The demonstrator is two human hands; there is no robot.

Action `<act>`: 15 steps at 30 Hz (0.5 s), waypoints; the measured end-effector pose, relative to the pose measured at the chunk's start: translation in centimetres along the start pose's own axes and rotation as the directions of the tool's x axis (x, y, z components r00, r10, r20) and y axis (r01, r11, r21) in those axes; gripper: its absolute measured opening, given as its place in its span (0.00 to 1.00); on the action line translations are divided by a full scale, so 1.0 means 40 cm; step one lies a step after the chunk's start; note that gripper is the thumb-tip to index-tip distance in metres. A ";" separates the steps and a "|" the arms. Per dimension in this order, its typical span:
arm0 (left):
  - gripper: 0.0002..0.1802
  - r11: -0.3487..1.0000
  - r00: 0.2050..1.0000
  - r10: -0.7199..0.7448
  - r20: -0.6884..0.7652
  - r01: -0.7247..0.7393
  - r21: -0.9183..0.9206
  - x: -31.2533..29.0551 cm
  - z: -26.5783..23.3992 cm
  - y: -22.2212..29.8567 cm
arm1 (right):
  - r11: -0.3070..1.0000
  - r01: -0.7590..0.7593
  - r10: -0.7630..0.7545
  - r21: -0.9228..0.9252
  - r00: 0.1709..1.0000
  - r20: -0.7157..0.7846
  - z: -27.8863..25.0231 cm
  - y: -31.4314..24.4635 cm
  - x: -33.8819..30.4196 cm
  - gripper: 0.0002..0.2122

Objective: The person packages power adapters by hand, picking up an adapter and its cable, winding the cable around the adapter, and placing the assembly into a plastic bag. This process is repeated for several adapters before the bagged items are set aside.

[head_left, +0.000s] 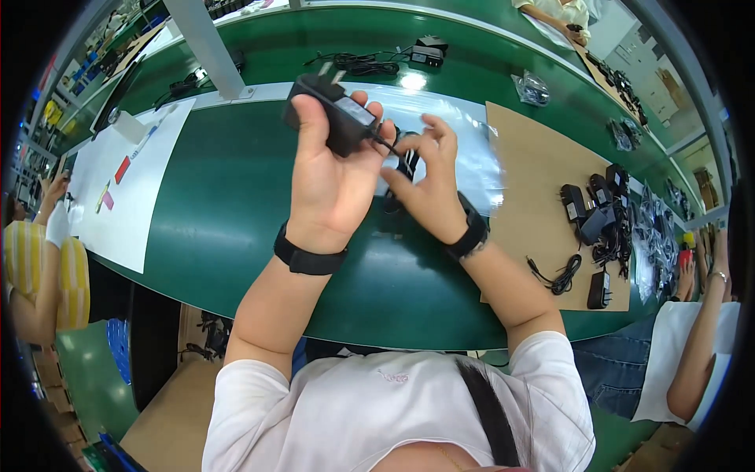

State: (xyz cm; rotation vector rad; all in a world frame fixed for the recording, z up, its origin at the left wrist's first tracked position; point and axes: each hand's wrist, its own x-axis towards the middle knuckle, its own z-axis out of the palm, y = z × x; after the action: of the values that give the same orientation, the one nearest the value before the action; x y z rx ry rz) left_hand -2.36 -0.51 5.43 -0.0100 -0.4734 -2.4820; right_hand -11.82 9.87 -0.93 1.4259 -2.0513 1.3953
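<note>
Directions are relative to the left hand, with 12 o'clock straight away from the wearer. The left hand (326,185) is palm up, clamped on a black adapter (336,124); the thumb bears on one side and the fingers support the other. The adapter sits at the finger end of the palm, at 12 o'clock, raised above the green bench (228,197). Its prongs (338,77) point toward 12 o'clock. A cord (385,145) leaves its body toward 4 o'clock and runs to the right hand (432,187).

The right hand is at 3 o'clock, its fingers bent and blurred beside the cord; whether they grip it cannot be told. Each wrist carries a black band (311,256).

A clear plastic sheet (476,157) lies between 2 and 3 o'clock. Beyond it, at 3 o'clock, is cardboard (531,181) bearing an adapter pile (602,216). Near 4 o'clock, a coiled lead (560,277) and a single adapter (599,291) rest on the cardboard.

At 9 o'clock, white paper (161,189) carries a red piece (122,169). A bagged item (531,89) lies at 2 o'clock.
</note>
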 end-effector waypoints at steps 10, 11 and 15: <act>0.20 0.755 0.998 -0.048 -0.050 0.069 0.652 0.003 -0.104 0.010 | 0.292 -0.625 0.376 0.724 0.771 0.514 -0.041 0.049 0.027 0.30; 0.21 0.737 0.997 -0.052 -0.061 0.080 0.671 0.000 -0.105 -0.011 | 0.295 -0.602 0.353 0.742 0.790 0.501 -0.036 0.050 0.023 0.30; 0.22 0.659 0.981 -0.189 -0.053 0.167 0.734 -0.012 -0.124 -0.059 | 0.255 -0.579 0.288 0.774 0.810 0.511 -0.027 0.045 0.020 0.32</act>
State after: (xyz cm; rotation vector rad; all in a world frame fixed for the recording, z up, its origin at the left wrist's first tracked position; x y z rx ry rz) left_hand -2.79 -0.13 -0.05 0.3453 -1.5318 -2.2860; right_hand -13.99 10.40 -0.84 1.4053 -1.9128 3.1436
